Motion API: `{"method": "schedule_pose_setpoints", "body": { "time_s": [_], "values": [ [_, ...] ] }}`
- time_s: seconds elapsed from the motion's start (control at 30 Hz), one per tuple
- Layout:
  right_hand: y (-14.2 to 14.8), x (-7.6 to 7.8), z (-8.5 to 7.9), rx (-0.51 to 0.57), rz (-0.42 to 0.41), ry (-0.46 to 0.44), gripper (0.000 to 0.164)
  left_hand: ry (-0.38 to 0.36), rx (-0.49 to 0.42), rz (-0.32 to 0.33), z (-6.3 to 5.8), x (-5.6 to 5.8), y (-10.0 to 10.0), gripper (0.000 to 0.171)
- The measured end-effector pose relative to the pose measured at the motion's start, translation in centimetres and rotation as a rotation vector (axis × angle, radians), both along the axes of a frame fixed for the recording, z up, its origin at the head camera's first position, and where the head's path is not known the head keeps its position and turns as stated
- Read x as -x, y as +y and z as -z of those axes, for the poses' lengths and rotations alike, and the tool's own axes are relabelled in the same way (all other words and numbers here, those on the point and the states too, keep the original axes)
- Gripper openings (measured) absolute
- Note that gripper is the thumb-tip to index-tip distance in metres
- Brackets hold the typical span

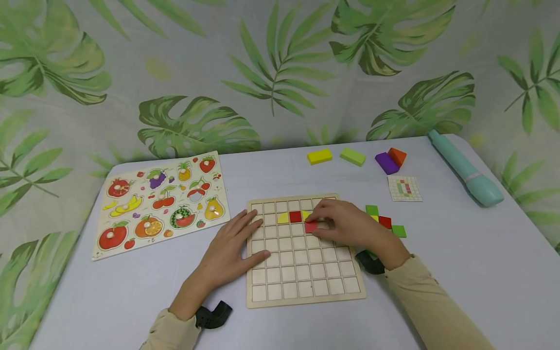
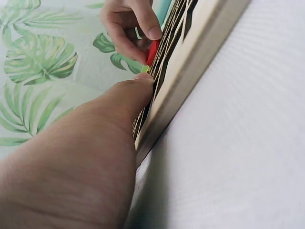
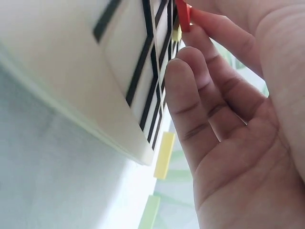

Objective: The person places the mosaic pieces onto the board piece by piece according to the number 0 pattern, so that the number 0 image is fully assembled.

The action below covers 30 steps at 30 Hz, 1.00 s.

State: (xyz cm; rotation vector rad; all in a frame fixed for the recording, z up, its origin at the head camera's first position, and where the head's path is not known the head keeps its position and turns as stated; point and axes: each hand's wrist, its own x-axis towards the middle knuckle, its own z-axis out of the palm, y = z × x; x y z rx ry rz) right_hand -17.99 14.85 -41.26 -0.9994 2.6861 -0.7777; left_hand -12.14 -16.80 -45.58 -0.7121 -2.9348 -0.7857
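Note:
My right hand (image 1: 343, 224) pinches a red square tile (image 1: 311, 227) between thumb and fingertips, low over a wooden grid board (image 1: 306, 303). In the right wrist view this red tile (image 3: 183, 15) stands tilted on edge at the board. Just above it in the grid lie a yellow tile (image 1: 283, 218), another red tile (image 1: 295, 217) and a second yellow tile (image 1: 306, 215), in one row; the fingers partly cover the last. With fingers spread and extended, my left hand (image 1: 225, 255) rests along the board's left edge, its thumb over the grid.
Loose green and red tiles (image 1: 385, 222) lie right of the board, partly behind the right wrist. A small pattern card (image 1: 405, 188) sits beyond them. Yellow (image 1: 320, 156), light green (image 1: 353, 156), purple (image 1: 387, 163) and orange blocks stand behind. A fruit puzzle (image 1: 175, 232) lies left, a teal wand-like object (image 1: 463, 167) far right.

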Motion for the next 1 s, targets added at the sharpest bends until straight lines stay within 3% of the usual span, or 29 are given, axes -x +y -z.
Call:
{"method": "schedule_pose_setpoints", "body": {
  "time_s": [0.47, 0.7, 1.0],
  "values": [
    [-0.5, 0.0, 0.2, -0.022, -0.033, 0.046, 0.027, 0.000, -0.020, -0.009, -0.1, -0.1, -0.1, 0.079],
    [0.0, -0.4, 0.1, 0.002, 0.004, 0.006, 0.029, -0.005, -0.011, 0.003, 0.4, -0.1, 0.0, 0.078],
    [2.5, -0.6, -0.5, 0.016, 0.054, 0.015, 0.032, 0.008, -0.007, 0.008, 0.1, 0.0, 0.0, 0.077]
  ]
}}
